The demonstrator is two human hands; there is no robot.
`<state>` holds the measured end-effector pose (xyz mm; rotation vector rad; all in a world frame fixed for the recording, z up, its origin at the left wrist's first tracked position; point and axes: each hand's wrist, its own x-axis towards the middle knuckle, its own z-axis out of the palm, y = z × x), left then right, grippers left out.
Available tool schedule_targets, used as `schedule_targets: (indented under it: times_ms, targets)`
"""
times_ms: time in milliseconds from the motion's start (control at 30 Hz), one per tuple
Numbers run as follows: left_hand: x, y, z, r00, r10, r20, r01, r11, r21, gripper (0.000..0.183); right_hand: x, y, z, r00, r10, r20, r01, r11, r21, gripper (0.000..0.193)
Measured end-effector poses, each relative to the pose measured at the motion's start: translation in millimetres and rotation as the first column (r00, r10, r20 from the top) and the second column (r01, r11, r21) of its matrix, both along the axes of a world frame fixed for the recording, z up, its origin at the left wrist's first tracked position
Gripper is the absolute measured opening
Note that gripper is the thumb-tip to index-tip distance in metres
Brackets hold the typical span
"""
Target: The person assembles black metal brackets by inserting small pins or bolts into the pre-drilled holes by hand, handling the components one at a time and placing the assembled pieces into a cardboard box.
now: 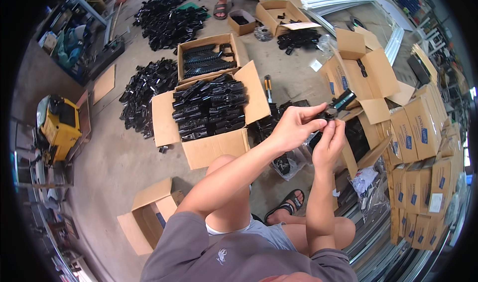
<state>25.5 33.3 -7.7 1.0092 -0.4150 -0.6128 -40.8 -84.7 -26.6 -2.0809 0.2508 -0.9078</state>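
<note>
In front of me, my left hand (295, 128) and my right hand (328, 143) meet with their fingertips pinched on a small black part. This glossy black fitting (342, 102) is elongated with a rounded end and points up and to the right. Fingers cover its lower end, so what they work on there cannot be made out. To the left of my hands stands an open carton (167, 117) stacked with rows of similar black fittings (209, 105). Below my right hand, partly hidden, is another open carton (374, 154) with black parts inside.
Heaps of black fittings (149, 90) lie left of the cartons. A screwdriver (268, 88) stands beside the open flap. An open carton (383, 72) and stacked cartons (413, 132) are on the right. Another person's sandalled foot (220, 10) shows at the top. A yellow machine (62, 125) stands left.
</note>
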Motion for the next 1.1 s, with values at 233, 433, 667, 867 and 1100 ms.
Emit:
schedule_targets:
  times_ms: [233, 433, 667, 867, 1100]
  targets:
    - [5.1, 33.2, 19.7, 0.861, 0.087, 0.501, -0.312, 0.869, 0.385, 0.051, -13.3, -11.3, -8.6, 0.991, -0.017, -0.130, 0.058, 0.946, 0.318, 0.047]
    - [43.4, 149.9, 16.9, 0.631, -0.042, 0.774, -0.701, 0.397, 0.593, 0.064, -100.9, -76.8, 9.3, 0.937, -0.166, -0.306, 0.258, 0.922, 0.290, 0.033]
    - [89.6, 290.5, -92.2, 0.656, 0.021, 0.755, -0.755, 0.035, 0.655, 0.061, -188.9, -123.5, -5.4, 0.808, -0.282, -0.518, 0.339, 0.941, 0.018, 0.032]
    - [134.1, 331.5, -118.0, 0.693, -0.094, 0.714, -0.718, -0.015, 0.696, 0.064, -211.4, -155.8, -42.3, 0.752, -0.222, -0.621, 0.306, 0.952, 0.029, 0.029]
    - [135.3, 342.2, -187.3, 0.782, -0.300, 0.546, -0.596, -0.106, 0.796, 0.058, -204.0, -148.6, -48.0, 0.801, -0.100, -0.591, 0.247, 0.953, 0.174, 0.028]
